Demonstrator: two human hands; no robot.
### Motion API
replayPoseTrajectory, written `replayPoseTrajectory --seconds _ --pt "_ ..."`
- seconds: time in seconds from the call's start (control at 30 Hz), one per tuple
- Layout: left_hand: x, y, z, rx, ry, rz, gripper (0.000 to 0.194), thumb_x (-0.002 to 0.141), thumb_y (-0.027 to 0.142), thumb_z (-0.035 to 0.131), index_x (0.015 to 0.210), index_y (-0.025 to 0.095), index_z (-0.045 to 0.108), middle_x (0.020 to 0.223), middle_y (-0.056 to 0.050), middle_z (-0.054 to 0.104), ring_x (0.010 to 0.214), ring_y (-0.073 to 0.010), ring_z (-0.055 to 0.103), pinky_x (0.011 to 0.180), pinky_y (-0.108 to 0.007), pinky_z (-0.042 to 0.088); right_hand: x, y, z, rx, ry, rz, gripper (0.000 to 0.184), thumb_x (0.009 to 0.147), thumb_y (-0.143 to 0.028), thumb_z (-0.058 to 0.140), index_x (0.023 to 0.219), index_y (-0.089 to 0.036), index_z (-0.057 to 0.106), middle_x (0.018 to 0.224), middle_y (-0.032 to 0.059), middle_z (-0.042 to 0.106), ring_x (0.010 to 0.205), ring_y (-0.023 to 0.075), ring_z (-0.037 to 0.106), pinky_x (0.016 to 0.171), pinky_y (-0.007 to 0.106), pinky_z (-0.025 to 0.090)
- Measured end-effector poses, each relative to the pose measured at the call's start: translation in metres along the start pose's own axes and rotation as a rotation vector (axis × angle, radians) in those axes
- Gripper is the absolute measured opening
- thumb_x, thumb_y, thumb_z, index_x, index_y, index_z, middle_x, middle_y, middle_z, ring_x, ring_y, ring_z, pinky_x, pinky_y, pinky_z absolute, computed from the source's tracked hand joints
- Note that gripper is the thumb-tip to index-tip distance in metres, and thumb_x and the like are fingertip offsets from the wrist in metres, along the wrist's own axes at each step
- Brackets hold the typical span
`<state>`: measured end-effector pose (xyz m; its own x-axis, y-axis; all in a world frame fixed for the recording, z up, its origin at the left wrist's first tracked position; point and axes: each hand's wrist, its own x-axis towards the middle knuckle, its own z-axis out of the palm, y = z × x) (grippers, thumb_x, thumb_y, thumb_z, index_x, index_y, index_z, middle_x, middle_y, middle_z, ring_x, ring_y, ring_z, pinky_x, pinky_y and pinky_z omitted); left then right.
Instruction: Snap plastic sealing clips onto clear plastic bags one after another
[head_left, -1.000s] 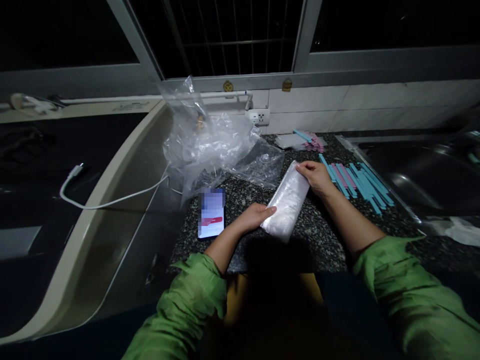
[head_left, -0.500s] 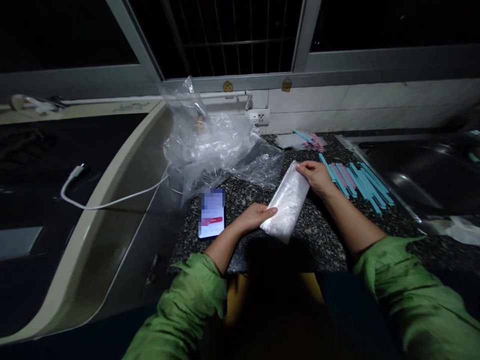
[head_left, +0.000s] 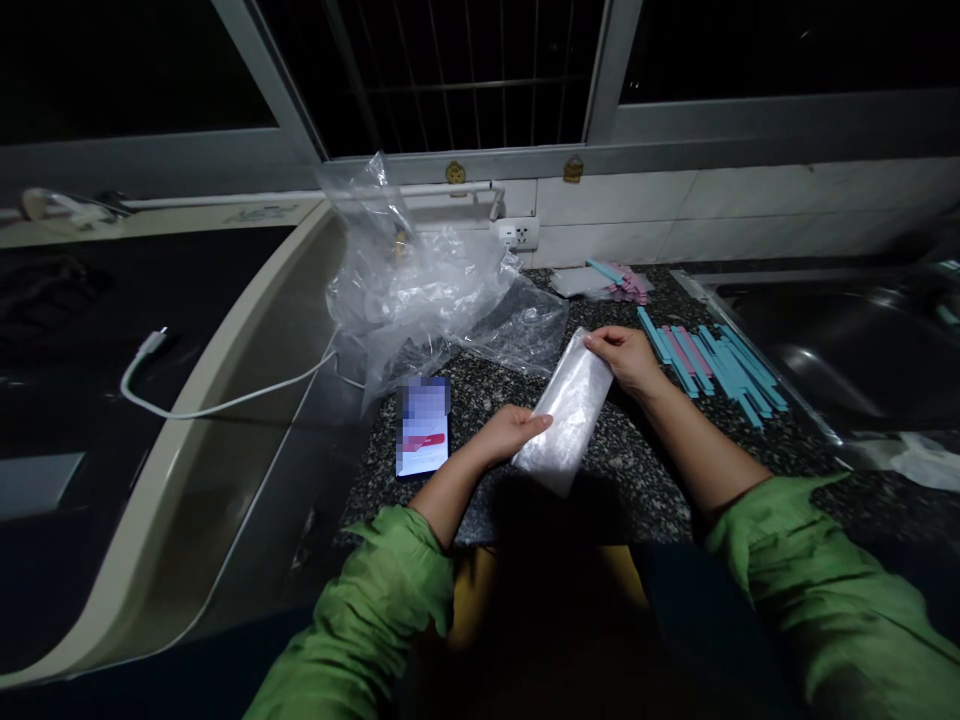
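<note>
Over the counter [head_left: 480, 385], packet [head_left: 576, 395] slants lengthwise away-rightward.

The plastic packet [head_left: 568, 408] is over the table [head_left: 637, 475], between the left grip [head_left: 517, 432] and the right grip [head_left: 626, 360]. To its left lies the phone [head_left: 427, 457], with the plastic bag [head_left: 427, 290] behind. To its right lie the strips [head_left: 735, 372], the sink [head_left: 862, 345] farther right. The socket [head_left: 523, 235] is on the wall [head_left: 607, 205] at the back.
</note>
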<state>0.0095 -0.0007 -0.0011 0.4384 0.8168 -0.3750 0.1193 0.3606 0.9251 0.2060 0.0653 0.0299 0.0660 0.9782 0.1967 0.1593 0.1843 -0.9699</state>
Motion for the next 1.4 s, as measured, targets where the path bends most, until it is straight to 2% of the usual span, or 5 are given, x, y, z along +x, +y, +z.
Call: replayPoseTrajectory --seconds 0.2,0.73,1.0,1.13,1.4 --pt "-0.001 0.000 -0.001 0.047 -0.044 0.043 0.050 0.046 0.061 0.068 0.052 0.012 0.057 0.046 0.002 0.052 0.044 -0.0084 0.042 0.045 -0.021 0.027 -0.004 0.001 0.005 0.016 -0.032 0.023 0.028 0.052 -0.042 0.067 0.058 -0.016 0.059 0.050 -0.0040 0.049 0.047 0.0073 0.038 0.046 0.022 0.030" --pt "0.000 -0.003 -0.002 0.047 -0.011 0.061 0.052 0.048 0.064 0.065 0.052 0.013 0.054 0.045 0.002 0.050 0.042 -0.0075 0.039 0.044 -0.021 0.026 -0.009 0.004 0.013 0.004 -0.094 0.027 0.031 0.052 -0.044 0.069 0.057 -0.015 0.061 0.051 -0.0028 0.052 0.050 0.0084 0.041 0.049 0.023 0.033" --pt "0.004 -0.002 -0.003 0.000 0.068 0.187 0.049 0.053 0.061 0.064 0.061 0.013 0.058 0.051 0.002 0.053 0.047 -0.0089 0.044 0.048 -0.021 0.031 -0.024 -0.004 0.030 -0.003 -0.236 0.033 0.030 0.054 -0.043 0.068 0.059 -0.014 0.061 0.053 -0.0027 0.052 0.050 0.0078 0.040 0.050 0.023 0.031" --pt "0.006 -0.004 -0.004 0.024 0.135 0.208 0.046 0.053 0.058 0.065 0.055 0.013 0.056 0.047 0.003 0.050 0.045 -0.0076 0.040 0.047 -0.021 0.028 -0.027 -0.005 0.033 -0.005 -0.262 0.049 0.032 0.054 -0.046 0.068 0.059 -0.015 0.061 0.052 -0.0026 0.052 0.050 0.0081 0.040 0.050 0.023 0.030" --pt "0.004 -0.001 -0.003 -0.008 0.112 0.199 0.043 0.051 0.052 0.068 0.061 0.011 0.062 0.052 0.001 0.055 0.048 -0.0096 0.046 0.051 -0.022 0.033 -0.030 -0.005 0.038 -0.038 -0.340 0.037 0.034 0.055 -0.047 0.068 0.060 -0.015 0.061 0.057 -0.0009 0.055 0.054 0.0099 0.044 0.054 0.024 0.033"
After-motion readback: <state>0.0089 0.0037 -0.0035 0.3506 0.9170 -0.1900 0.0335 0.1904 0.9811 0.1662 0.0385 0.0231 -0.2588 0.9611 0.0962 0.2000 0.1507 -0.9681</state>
